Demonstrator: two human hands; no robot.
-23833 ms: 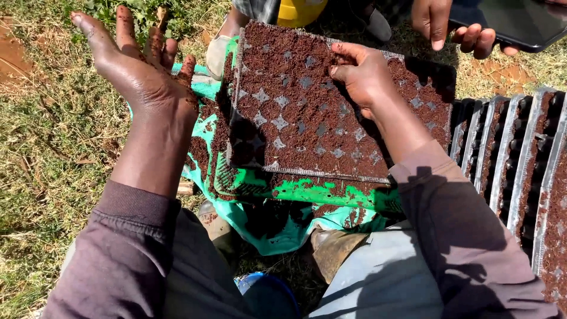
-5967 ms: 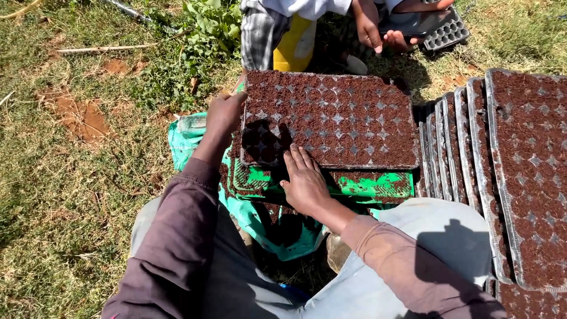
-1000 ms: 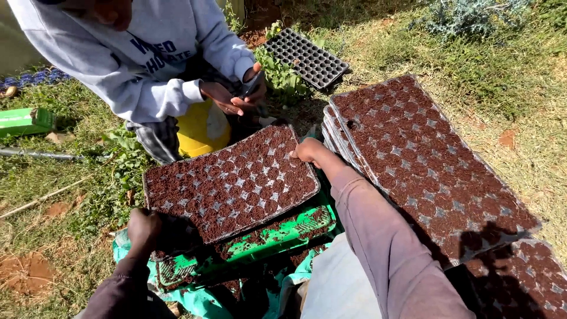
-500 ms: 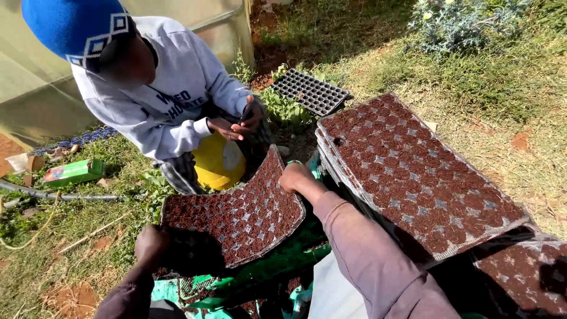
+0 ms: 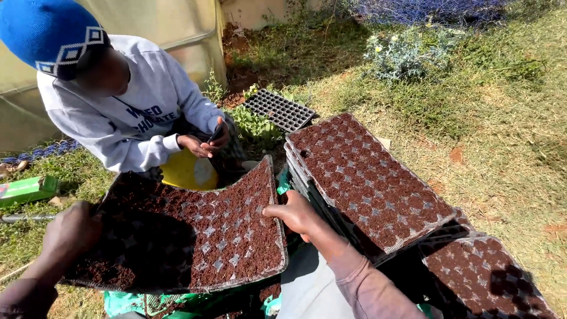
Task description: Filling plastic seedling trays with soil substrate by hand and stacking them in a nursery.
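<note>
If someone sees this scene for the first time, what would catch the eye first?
First, the soil-filled seedling tray in the foreground, sagging between the left hand and right hand. To its right lies a stack of filled trays on the grass. Behind it crouches a person in a blue knitted hat, beside an empty black tray.

Ground (image 5: 502,136) is patchy grass w/ dry bare spots, sunlit at right. On it: stack of soil-filled seedling trays (image 5: 369,183) at centre-right, another filled tray (image 5: 484,277) just beside at lower right, empty black cell tray (image 5: 280,109) further back by leafy weeds (image 5: 254,125). Far left: green box (image 5: 26,190) on the grass, thin pipe (image 5: 26,218) near it; grey-green shrub (image 5: 407,53) at back.
</note>
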